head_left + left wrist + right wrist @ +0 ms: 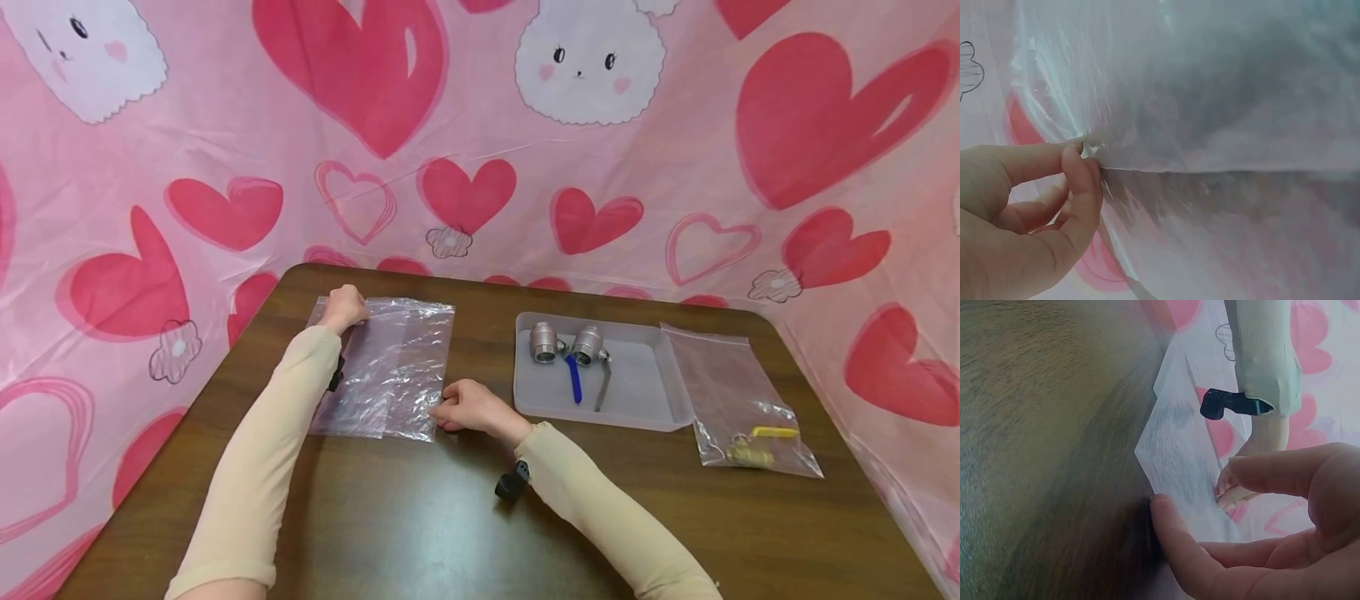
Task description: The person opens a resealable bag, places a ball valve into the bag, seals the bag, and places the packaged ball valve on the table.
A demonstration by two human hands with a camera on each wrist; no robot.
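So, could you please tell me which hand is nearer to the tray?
Right: the right hand is just left of the tray, by the right edge of the clear plastic. The left hand is farther left, near its far-left corner.

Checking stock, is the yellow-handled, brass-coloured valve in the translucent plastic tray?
No, that valve lies inside the rightmost clear plastic bag.

Left hand (345,308) in a pinch, right hand (474,407) with fingers loosely curved
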